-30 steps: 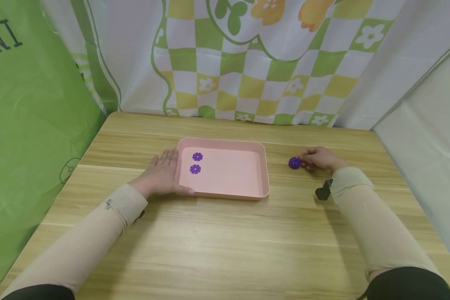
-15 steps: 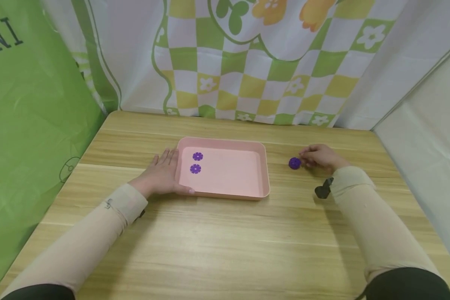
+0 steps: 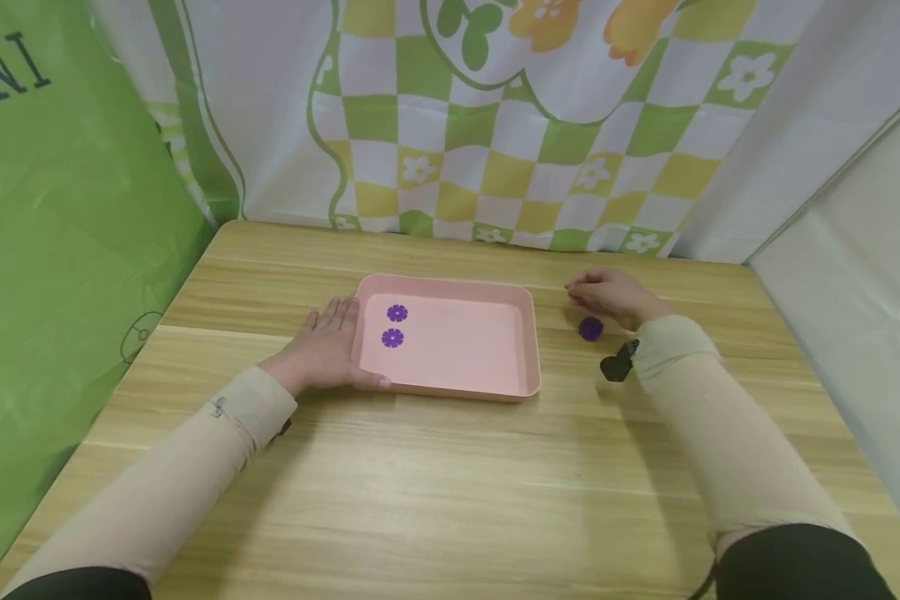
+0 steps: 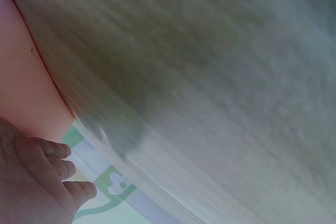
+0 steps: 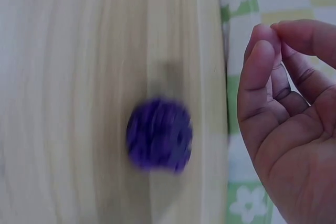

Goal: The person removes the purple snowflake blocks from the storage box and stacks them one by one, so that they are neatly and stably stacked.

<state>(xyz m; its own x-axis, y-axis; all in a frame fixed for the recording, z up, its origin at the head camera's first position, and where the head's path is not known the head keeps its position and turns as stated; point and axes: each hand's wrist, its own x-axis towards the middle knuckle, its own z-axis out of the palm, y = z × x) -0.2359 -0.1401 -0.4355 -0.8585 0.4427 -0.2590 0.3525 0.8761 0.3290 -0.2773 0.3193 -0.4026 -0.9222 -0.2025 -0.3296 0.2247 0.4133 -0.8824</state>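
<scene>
A pink rectangular tray (image 3: 461,350) lies on the wooden table, with two purple snowflake-shaped discs (image 3: 397,313) flat near its left end. Against its left side rests my left hand (image 3: 321,350), fingers straight and spread, thumb along the front wall. To the right of the tray is a small pile of purple notched discs (image 3: 591,328), blurred in the right wrist view. My right hand (image 3: 611,296) hovers just above and behind that pile, apart from it. In the right wrist view its thumb and fingertips (image 5: 261,59) come together; whether something thin is between them is hidden.
The wooden table (image 3: 435,500) extends in front of the tray and to both sides. Behind it hangs a checked curtain (image 3: 487,167). A green sheet (image 3: 67,250) stands at the left and a pale sheet (image 3: 862,225) at the right.
My right hand has left its place beside the disc pile and moved up and to the left, past it. The left hand and the tray stay where they were.
</scene>
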